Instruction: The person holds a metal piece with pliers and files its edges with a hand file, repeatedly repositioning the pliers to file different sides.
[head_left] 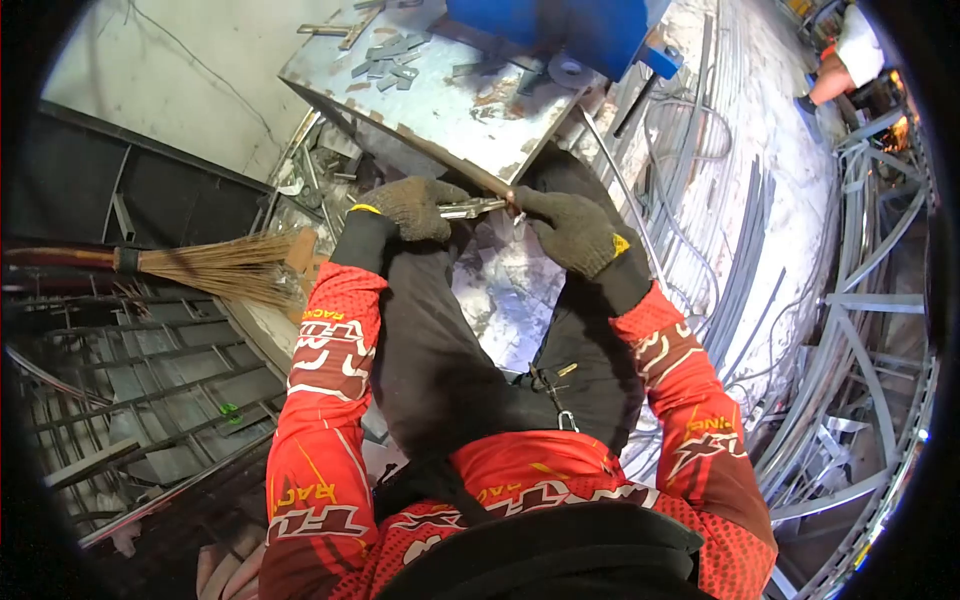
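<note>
The person looks down over their own red patterned sleeves and black trousers, with both gloved hands raised in front of the near edge of a metal tabletop (450, 110). The left hand (412, 207), in a dark knit glove, is curled shut around the handles of a pair of pliers (470, 208). The pliers lie almost level, their long axis running from left to right, with the handles buried in the left fist and the nose pointing right toward the other hand. The right hand (570, 230), also gloved, is closed with its fingers pinched at the tip of the pliers, where a small bright piece of metal (519, 216) sits; whether the fingers or the pliers grip that piece cannot be told. Both hands are just below the tabletop's near corner, close to its edge.

On the tabletop lie scattered short metal offcuts (390, 60) and a flat washer (570, 70), beside a blue machine body (560, 25) at the far end. To the left a straw broom (220, 265) lies with its bristles pointing right toward the person's left sleeve. Long grey metal strips (740, 260) are stacked on the floor to the right, and welded metal frames (870, 330) lie beyond them. Another person (850, 55) is at the far upper right.
</note>
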